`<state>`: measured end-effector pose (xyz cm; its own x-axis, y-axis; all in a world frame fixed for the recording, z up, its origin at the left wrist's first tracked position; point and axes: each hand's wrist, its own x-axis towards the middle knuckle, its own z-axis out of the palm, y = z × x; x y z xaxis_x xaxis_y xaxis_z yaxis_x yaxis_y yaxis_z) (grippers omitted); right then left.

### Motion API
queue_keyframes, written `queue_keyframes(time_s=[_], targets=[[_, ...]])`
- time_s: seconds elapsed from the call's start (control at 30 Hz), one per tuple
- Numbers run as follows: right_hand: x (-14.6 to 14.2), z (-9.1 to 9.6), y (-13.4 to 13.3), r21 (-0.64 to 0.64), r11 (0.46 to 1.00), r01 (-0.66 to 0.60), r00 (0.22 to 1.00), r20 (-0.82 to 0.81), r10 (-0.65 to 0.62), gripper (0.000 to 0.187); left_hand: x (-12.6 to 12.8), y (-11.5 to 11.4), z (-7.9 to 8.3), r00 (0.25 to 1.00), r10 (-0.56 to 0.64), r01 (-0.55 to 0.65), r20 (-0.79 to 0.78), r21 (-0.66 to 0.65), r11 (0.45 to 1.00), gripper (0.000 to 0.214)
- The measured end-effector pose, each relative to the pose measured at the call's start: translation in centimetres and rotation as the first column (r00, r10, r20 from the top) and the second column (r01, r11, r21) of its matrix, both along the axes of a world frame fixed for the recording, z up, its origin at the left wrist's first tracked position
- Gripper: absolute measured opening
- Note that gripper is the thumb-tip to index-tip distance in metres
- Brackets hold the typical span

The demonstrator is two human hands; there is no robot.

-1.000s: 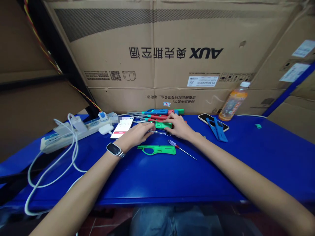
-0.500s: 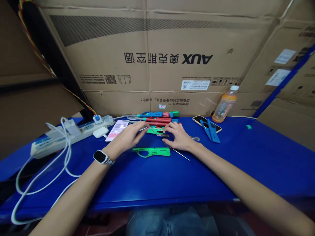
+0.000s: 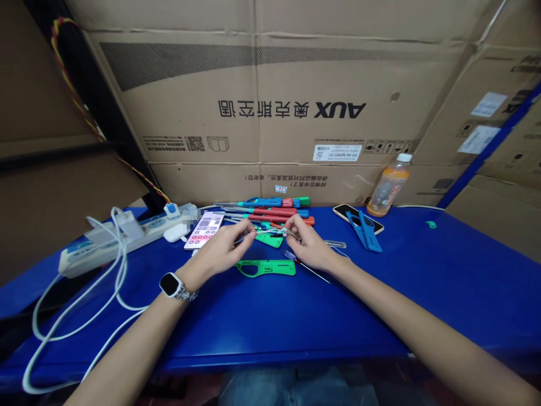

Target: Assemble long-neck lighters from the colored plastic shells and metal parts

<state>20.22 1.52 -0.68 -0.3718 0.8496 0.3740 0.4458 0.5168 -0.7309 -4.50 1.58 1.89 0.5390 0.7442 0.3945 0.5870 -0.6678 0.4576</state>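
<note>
My left hand [image 3: 224,248] is closed in a pinch on a thin light-coloured tube or wire [image 3: 266,230] that stretches toward the right hand. My right hand [image 3: 311,245] pinches a small smoky see-through part [image 3: 292,233], probably a lighter's fuel tank. Just below them, a green lighter shell half [image 3: 274,267] lies on the table. Another green shell half [image 3: 270,241] rests behind, partly covered. A screwdriver [image 3: 310,270] with a clear, dark-tinted handle lies beside my right hand. To its right is a clear narrow part [image 3: 336,244].
Behind the hands lie several long-necked lighters [image 3: 270,214]. Blue shell pieces [image 3: 364,232] overlap a phone [image 3: 340,211] near an orange drink bottle [image 3: 389,186]. At left are a lit phone [image 3: 205,228], a power strip [image 3: 84,254] and looped white cables [image 3: 120,270]. Cardboard [image 3: 190,118] walls the back.
My hands have lifted slightly, and the thin tube and smoky part between them show more clearly. The right fingers have closed into a pinch. The whole view has shifted a little.
</note>
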Motion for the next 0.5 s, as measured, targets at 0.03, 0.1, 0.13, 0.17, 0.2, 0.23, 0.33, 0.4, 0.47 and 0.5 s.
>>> queue_keyframes(time_s=[0.03, 0.1, 0.13, 0.17, 0.2, 0.23, 0.33, 0.4, 0.47, 0.5], targets=[[0.0, -0.1, -0.1, -0.010, 1.000, -0.005, 1.000, 0.026, 0.006, 0.008, 0.2, -0.2, -0.1, 1.000, -0.010, 0.010, -0.016, -0.007, 1.000, 0.025], [0.2, -0.4, -0.2, -0.001, 1.000, -0.009, 0.993, 0.116, 0.009, 0.003, 0.6, -0.6, -0.4, 0.997, -0.025, 0.024, -0.066, -0.019, 1.000, 0.025], [0.3, -0.5, -0.2, 0.013, 1.000, -0.007, 0.985, 0.171, 0.005, 0.003, 0.8, -0.7, -0.6, 0.995, -0.027, 0.025, -0.099, -0.025, 0.999, 0.024], [0.5, -0.7, -0.1, 0.035, 0.999, -0.007, 0.974, 0.225, -0.001, 0.005, 0.9, -0.7, -0.7, 0.991, -0.027, 0.023, -0.134, -0.031, 0.999, 0.024], [0.7, -0.7, 0.0, 0.066, 0.998, -0.008, 0.962, 0.272, -0.011, 0.010, 1.0, -0.7, -0.9, 0.986, -0.023, 0.017, -0.168, -0.037, 0.999, 0.023], [0.9, -0.7, 0.2, 0.107, 0.994, -0.004, 0.952, 0.305, -0.029, 0.017, 1.0, -0.7, -1.1, 0.980, -0.018, 0.009, -0.197, -0.043, 0.999, 0.022], [0.9, 0.0, 1.6, 0.279, 0.958, 0.062, 0.934, 0.323, -0.154, 0.034, 1.0, -0.5, -1.4, 0.968, -0.019, 0.003, -0.249, -0.064, 0.998, 0.021], [0.2, 0.8, 3.0, 0.366, 0.923, 0.118, 0.916, 0.319, -0.244, 0.027, 1.0, -0.5, -1.5, 0.965, -0.028, 0.009, -0.259, -0.074, 0.997, 0.020], [-1.0, 1.6, 4.7, 0.420, 0.903, 0.090, 0.869, 0.410, -0.277, 0.020, 1.1, -0.6, -1.6, 0.962, -0.033, 0.014, -0.270, -0.073, 0.997, 0.019], [-1.6, 1.9, 5.5, 0.443, 0.895, 0.058, 0.836, 0.467, -0.286, 0.023, 1.2, -0.6, -1.6, 0.961, -0.033, 0.014, -0.276, -0.071, 0.997, 0.019]])
